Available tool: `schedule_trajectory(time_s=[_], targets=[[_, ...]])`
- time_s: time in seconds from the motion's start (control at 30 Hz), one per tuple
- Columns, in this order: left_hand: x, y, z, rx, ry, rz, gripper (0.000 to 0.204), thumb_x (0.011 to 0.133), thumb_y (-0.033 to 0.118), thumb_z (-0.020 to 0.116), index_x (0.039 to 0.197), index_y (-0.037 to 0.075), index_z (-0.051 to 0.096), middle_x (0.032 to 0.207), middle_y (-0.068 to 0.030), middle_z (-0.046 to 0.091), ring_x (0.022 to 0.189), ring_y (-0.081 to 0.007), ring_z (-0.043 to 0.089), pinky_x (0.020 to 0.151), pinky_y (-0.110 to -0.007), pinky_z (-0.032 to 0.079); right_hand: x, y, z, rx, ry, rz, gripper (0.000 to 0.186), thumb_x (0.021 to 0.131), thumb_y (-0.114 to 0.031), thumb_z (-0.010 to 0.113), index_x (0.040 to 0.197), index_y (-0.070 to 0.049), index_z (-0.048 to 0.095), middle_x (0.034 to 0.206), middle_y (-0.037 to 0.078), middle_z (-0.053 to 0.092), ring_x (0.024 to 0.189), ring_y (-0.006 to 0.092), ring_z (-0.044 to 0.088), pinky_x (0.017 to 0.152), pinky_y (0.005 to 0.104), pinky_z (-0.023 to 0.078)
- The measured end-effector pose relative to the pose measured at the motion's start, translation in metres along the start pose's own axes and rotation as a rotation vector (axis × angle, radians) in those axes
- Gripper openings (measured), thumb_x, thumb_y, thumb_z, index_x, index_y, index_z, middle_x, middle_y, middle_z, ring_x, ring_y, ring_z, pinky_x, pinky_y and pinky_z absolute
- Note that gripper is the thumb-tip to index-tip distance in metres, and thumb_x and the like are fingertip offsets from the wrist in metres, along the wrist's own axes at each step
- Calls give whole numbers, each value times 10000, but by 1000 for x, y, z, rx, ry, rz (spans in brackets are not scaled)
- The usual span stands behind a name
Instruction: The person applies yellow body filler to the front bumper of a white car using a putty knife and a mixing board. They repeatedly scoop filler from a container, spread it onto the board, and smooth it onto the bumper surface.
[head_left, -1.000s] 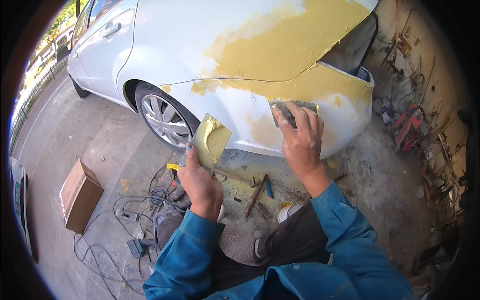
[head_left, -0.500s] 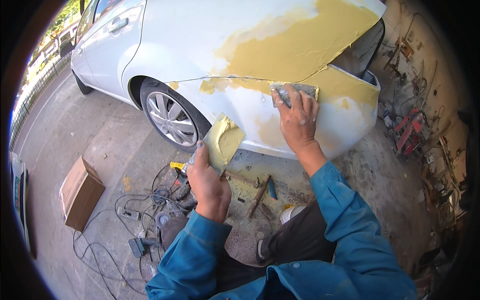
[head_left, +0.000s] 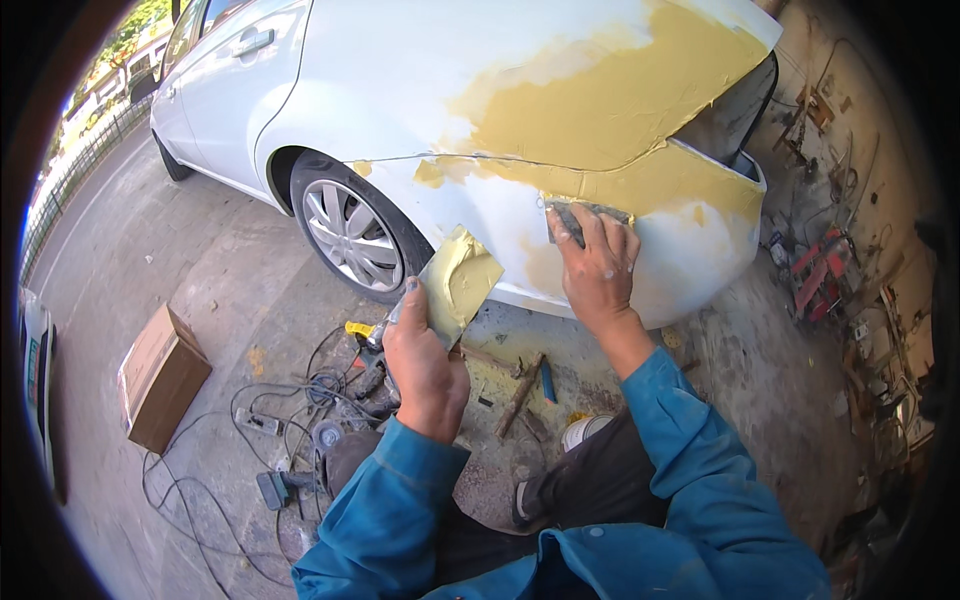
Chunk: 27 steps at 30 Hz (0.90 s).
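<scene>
Yellow body filler point(head_left: 570, 110) covers much of the rear side of a white car point(head_left: 400, 80) and runs down onto its bumper point(head_left: 690, 255). My right hand point(head_left: 600, 268) grips a thin, flat filler spreader point(head_left: 568, 222), its far edge against the bumper just below the panel seam. My left hand point(head_left: 425, 370) is closed on a flat putty board point(head_left: 440, 295), thumb on top. A thick dab of yellow filler point(head_left: 468, 278) lies on that board. It is held in front of the car's rear wheel point(head_left: 350, 235), apart from the bodywork.
A cardboard box point(head_left: 165, 380) stands on the floor at left. Tangled cables point(head_left: 320, 390) and power tools point(head_left: 280, 488) lie beside my left forearm. Sticks point(head_left: 520, 395) and a white tub point(head_left: 585, 430) are below the bumper. Red metal equipment point(head_left: 822, 270) and clutter line the right wall.
My right hand and the spreader have moved slightly down the bumper, away from the seam. My left hand keeps its grip on the putty board. The whole view has shifted a little.
</scene>
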<state>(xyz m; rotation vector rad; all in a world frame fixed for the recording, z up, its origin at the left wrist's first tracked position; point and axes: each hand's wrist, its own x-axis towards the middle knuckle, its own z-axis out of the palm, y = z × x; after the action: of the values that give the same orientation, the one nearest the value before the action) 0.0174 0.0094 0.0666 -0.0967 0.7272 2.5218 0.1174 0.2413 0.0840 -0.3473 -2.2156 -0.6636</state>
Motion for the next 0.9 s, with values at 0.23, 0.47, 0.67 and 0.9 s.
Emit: schedule_trajectory(time_s=[0.23, 0.47, 0.67, 0.9], targets=[[2, -2, -2, 20, -15, -39, 386, 1210, 296, 580, 1442, 2, 675, 1357, -121, 765, 1202, -254, 778, 1032, -435, 647, 37, -20, 11, -23, 117, -34, 406, 987, -122, 729, 1364, -227, 837, 1451, 56, 677, 1274, 291, 593, 1112, 518, 430], [-2, 3, -1, 11, -20, -49, 390, 1208, 305, 584, 1431, 0, 683, 1343, -117, 774, 1191, -253, 783, 1029, -428, 647, 35, -21, 41, -33, 82, 29, 484, 965, -101, 760, 1413, -276, 809, 1505, 34, 638, 1338, 308, 558, 1170, 554, 411], [-3, 4, -3, 22, -43, -64, 384, 1208, 299, 581, 1428, 2, 685, 1344, -115, 780, 1193, -252, 784, 1048, -429, 641, 31, -15, 51, -41, 71, 17, 505, 976, -93, 745, 1434, -299, 797, 1534, 14, 607, 1344, 303, 541, 1171, 556, 407], [0, 6, -5, 5, -70, -58, 376, 1209, 302, 579, 1431, 19, 689, 1362, -111, 780, 1205, -249, 784, 1040, -426, 638, 13, -13, 45, -27, -8, -49, 482, 991, -92, 719, 1426, -279, 806, 1512, 18, 626, 1333, 294, 547, 1160, 536, 404]])
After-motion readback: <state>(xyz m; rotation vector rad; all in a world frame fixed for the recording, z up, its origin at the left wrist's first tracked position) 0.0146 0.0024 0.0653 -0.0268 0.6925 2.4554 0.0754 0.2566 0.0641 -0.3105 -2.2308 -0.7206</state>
